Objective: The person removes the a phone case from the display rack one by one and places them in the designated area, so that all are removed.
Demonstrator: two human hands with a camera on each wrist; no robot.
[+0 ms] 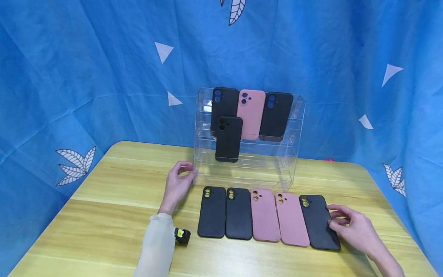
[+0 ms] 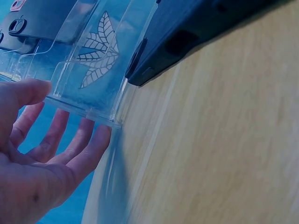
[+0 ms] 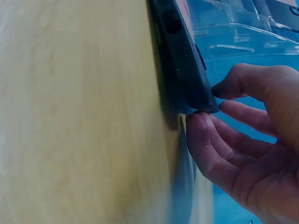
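A black phone case, matte with rounded corners, lies flat at the right end of a row of five on the wooden table, and the right hand pinches its outer edge between thumb and curled fingers. The left hand, fingers straight and relaxed, rests against the lower left corner of a clear plastic display stand just behind the row. Beside the held case lie two pink cases and two more black cases. The left sleeve runs out of view at the bottom edge.
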